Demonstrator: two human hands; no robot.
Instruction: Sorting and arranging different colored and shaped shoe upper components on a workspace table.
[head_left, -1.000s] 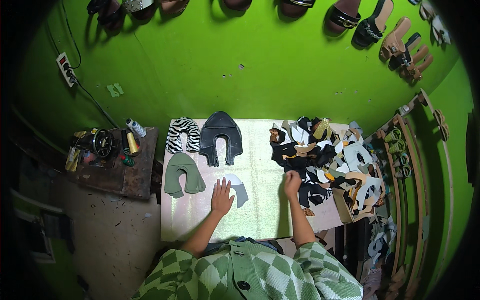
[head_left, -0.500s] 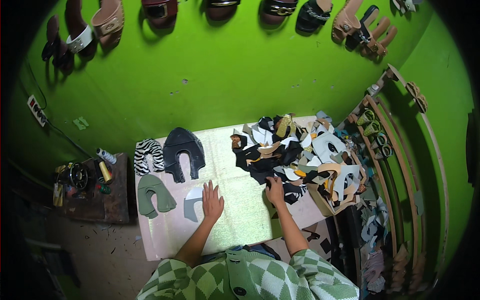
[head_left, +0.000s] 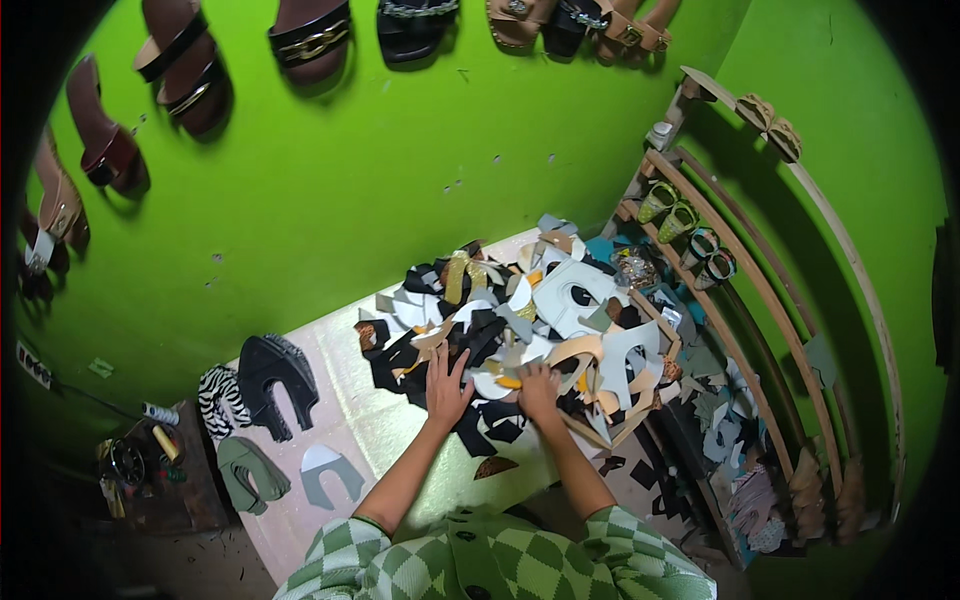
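Observation:
A heap of leather scraps (head_left: 480,330), in black, white, tan, grey and gold, covers the right half of the table (head_left: 390,470). My left hand (head_left: 447,392) lies open against its near edge, fingers spread over black scraps. Close by on the right, my right hand (head_left: 538,393) reaches into the heap beside an orange scrap (head_left: 509,382). Its fingers bend down among the pieces, and their tips are hidden. A brown half-round scrap (head_left: 496,467) lies apart, nearer to me. Further right, a box (head_left: 628,430) overflows with more cut-offs.
At the table's left are stacks of arch-shaped cut pieces: black (head_left: 270,385), zebra-patterned (head_left: 222,400), green (head_left: 250,475) and grey-white (head_left: 330,477). A small dark table (head_left: 190,500) holds thread spools. Wooden racks (head_left: 760,290) with sandals stand right; more sandals (head_left: 310,40) hang on the green wall.
My view has turned right. My left hand has moved from the grey-white piece to the scraps. My right hand has shifted from the heap's near edge further into it.

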